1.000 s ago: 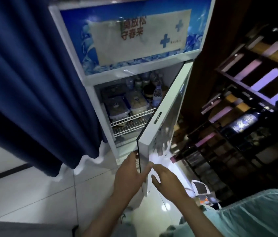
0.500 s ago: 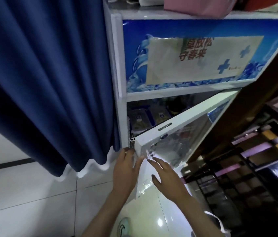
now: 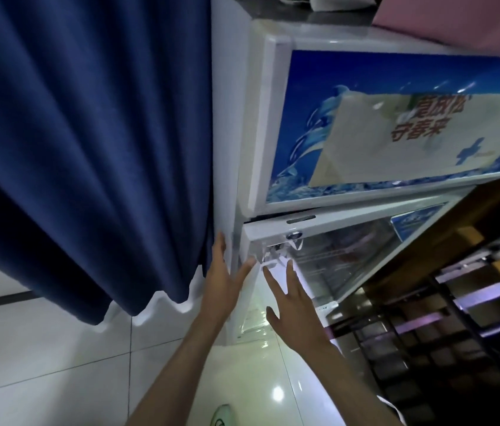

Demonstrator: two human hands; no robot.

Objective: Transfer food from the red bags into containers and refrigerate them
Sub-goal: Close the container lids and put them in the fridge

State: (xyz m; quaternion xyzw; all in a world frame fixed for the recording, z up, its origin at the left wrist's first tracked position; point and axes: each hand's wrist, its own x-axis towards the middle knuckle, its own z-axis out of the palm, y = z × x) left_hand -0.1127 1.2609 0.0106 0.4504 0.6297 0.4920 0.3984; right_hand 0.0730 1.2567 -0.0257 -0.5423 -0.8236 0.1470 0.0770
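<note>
A white fridge with a blue picture and a paper notice on its upper door stands in front of me. Its lower glass door lies nearly flush against the cabinet, with only a thin dark gap along the top. My left hand is open, its straight fingers against the door's left edge and the fridge's side. My right hand is open too, with spread fingers on the glass just below the lock. The containers inside are hidden behind the reflecting glass.
A dark blue curtain hangs right beside the fridge on the left. A dark wooden rack with bottles stands close on the right. Pink cloth lies on the fridge top. The floor is glossy white tile.
The lower door has swung from wide open to almost closed under both hands. The containers and wire shelf seen inside earlier are out of sight. My view has moved closer and to the left.
</note>
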